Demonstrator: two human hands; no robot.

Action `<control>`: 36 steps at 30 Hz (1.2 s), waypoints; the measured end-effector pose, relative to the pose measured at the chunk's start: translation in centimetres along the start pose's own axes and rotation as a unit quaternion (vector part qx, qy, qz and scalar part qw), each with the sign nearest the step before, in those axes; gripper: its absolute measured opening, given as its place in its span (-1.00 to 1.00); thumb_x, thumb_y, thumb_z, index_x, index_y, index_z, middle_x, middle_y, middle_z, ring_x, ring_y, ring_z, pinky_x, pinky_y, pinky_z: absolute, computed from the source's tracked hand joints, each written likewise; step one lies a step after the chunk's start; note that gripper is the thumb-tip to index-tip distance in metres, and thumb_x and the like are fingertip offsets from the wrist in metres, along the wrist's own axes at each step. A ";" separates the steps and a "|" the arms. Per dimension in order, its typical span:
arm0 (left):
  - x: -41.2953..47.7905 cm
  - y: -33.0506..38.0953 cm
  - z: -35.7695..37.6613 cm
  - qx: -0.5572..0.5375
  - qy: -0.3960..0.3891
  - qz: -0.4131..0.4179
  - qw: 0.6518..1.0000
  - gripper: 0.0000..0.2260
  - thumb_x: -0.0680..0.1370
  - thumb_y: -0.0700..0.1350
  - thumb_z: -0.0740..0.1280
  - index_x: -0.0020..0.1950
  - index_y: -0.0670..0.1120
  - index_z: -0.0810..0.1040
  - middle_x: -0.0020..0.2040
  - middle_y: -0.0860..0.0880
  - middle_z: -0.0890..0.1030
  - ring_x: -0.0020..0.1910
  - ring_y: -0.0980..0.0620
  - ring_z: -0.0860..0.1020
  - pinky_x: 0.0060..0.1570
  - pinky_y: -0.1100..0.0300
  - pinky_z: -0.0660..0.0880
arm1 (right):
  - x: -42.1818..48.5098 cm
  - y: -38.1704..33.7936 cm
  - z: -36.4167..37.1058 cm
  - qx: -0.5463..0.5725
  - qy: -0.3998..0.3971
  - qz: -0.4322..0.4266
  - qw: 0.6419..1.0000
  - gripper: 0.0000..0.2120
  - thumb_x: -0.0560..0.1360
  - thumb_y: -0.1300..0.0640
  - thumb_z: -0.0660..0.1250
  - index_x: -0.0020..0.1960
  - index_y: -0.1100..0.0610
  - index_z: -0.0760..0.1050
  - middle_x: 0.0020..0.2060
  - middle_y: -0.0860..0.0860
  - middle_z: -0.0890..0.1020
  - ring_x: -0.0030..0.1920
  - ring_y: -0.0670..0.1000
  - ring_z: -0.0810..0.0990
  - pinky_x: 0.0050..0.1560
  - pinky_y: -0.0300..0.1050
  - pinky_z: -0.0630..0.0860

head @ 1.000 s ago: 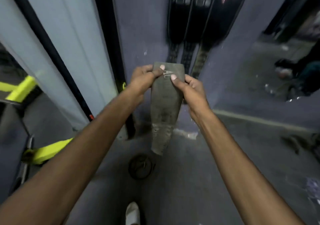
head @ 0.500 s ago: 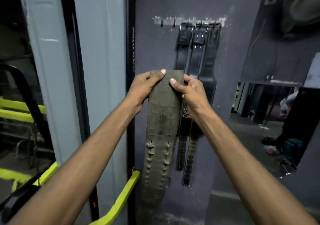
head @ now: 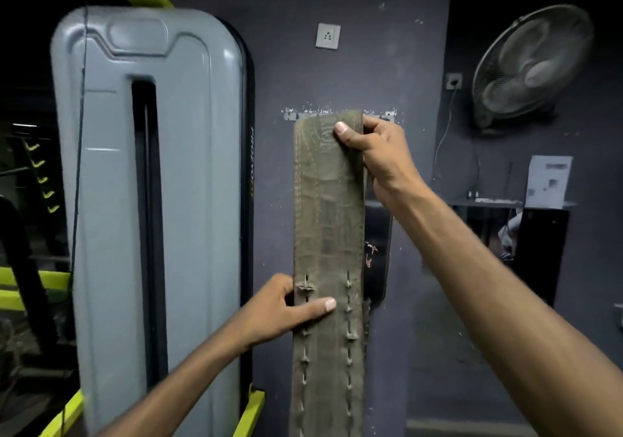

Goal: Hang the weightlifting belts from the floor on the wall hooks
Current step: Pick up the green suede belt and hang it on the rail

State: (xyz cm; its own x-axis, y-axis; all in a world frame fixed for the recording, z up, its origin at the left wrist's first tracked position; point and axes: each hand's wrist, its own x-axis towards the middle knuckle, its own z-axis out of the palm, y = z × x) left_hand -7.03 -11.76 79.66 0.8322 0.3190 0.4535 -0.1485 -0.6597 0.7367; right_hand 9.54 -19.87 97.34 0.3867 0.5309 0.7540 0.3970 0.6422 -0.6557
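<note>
The olive belt [head: 328, 251] runs off the bottom edge, so its lower end is unseen. It covers most of the hook rail [head: 290, 116] and nearly all of the dark belts [head: 377, 251] behind it. The right hand [head: 381, 160] hides its own fingers behind the belt's top. The paper notice [head: 549, 180] is probably printed, but its text is blurred.

Dim purple wall [head: 397, 49]; mounted fan [head: 529, 69]
</note>
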 end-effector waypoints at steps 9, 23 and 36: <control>7.1 10.0 -7.8 -0.209 0.128 0.012 0.969 -0.49 0.54 0.27 0.30 0.26 -0.10 0.63 0.19 -0.13 0.69 0.24 -0.13 0.62 0.27 -0.03 0.52 | -1.0 -1.3 0.5 -0.020 -0.018 -0.017 0.999 -0.91 0.53 0.29 0.44 0.03 0.25 0.69 -0.17 0.03 0.75 -0.16 -0.07 0.71 -0.10 -0.20 0.61; 10.8 14.9 -6.5 -0.298 0.210 0.043 0.930 -0.82 0.55 -0.22 0.39 0.11 -0.27 0.64 -0.11 -0.14 0.71 -0.18 -0.01 0.69 -0.16 0.12 0.66 | -13.6 6.6 -3.8 -0.155 -0.184 0.041 0.970 -0.77 0.43 0.26 0.56 0.08 0.17 0.69 0.02 0.00 0.77 0.06 -0.02 0.74 0.08 -0.14 0.64; 8.6 11.9 -5.5 -0.212 0.128 0.108 0.963 -0.68 0.49 -0.27 0.44 0.23 -0.21 0.54 0.10 -0.15 0.66 0.09 -0.06 0.63 0.20 0.00 0.58 | -3.0 -2.0 -2.6 0.105 0.009 0.154 0.982 -0.57 0.50 -0.11 0.46 0.14 0.24 0.63 -0.10 0.11 0.73 -0.29 0.00 0.66 -0.29 -0.13 0.56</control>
State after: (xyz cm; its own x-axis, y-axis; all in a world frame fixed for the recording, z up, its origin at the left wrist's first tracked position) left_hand -4.58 -13.12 95.13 0.6063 0.3994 0.6877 -0.5535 -0.4090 0.7255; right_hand 9.78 -24.17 96.27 0.4767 0.7091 0.5196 0.0786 0.5543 -0.8286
